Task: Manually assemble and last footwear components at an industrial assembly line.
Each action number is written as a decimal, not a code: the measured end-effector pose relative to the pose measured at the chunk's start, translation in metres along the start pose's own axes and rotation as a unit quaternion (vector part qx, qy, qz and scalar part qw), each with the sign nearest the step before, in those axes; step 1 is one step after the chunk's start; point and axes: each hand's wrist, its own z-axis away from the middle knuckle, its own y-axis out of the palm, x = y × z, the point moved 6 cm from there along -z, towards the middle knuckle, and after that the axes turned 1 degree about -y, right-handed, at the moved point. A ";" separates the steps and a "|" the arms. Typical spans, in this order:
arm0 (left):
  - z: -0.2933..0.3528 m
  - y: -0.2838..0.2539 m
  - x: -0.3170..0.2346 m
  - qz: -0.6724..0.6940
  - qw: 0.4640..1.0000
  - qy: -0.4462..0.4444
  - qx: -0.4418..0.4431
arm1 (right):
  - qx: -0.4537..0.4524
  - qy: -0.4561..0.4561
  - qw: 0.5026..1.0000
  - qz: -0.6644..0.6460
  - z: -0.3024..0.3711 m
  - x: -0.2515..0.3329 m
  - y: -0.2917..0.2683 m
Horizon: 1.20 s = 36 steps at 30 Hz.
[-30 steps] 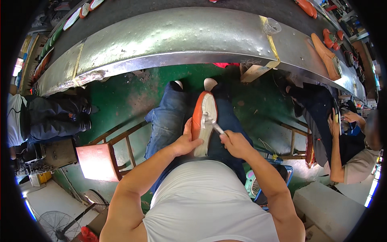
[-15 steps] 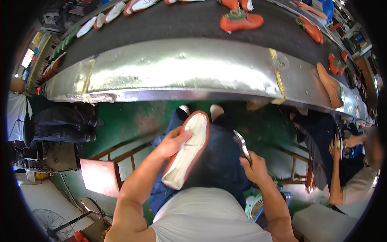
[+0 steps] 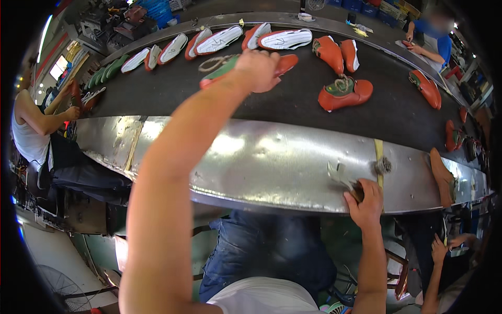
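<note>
On the black conveyor belt [image 3: 293,99], near its far edge, your left hand [image 3: 259,68] now sets down the orange-and-green shoe [image 3: 230,70], fingers wrapped around it, lifted off your lap, while your right hand [image 3: 366,201] grips the metal tool [image 3: 341,175] at the steel rim [image 3: 261,157].

I see a dark conveyor belt [image 3: 272,104] running across the view above the grip, with a curved, scuffed, shiny metal apron [image 3: 261,157] along its near edge. Green floor [image 3: 209,251] below. Floor fan [image 3: 63,288] far lower left. Bright window [image 3: 57,65] at upper left, blue crates [image 3: 366,6] beyond the belt. Light glares off the metal.
</note>
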 end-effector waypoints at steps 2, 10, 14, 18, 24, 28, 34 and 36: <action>-0.026 0.028 -0.015 -0.063 0.997 0.016 -0.048 | -0.002 -0.002 1.000 -0.003 -0.003 -0.001 -0.001; -0.095 0.052 0.024 0.329 0.940 -0.083 0.042 | 0.035 0.045 0.998 0.015 -0.007 -0.011 -0.001; -0.091 0.130 0.195 0.337 0.861 -0.333 -0.186 | 0.040 0.037 0.998 0.023 -0.003 -0.016 0.007; -0.081 0.230 0.319 0.242 0.833 -0.480 -0.128 | 0.061 0.030 0.998 0.018 -0.001 -0.014 0.008; -0.109 0.283 0.368 0.247 0.814 -0.525 -0.026 | 0.105 -0.004 0.994 0.021 -0.026 -0.005 0.012; -0.137 0.292 0.380 0.264 0.845 -0.460 0.066 | 0.083 -0.024 0.995 0.052 -0.021 -0.002 0.012; -0.134 0.284 0.336 0.234 0.883 -0.406 0.019 | 0.093 0.029 0.994 0.040 -0.013 -0.001 0.019; -0.106 0.261 0.312 0.224 0.867 -0.446 0.011 | 0.076 0.010 0.996 0.034 -0.011 0.002 0.018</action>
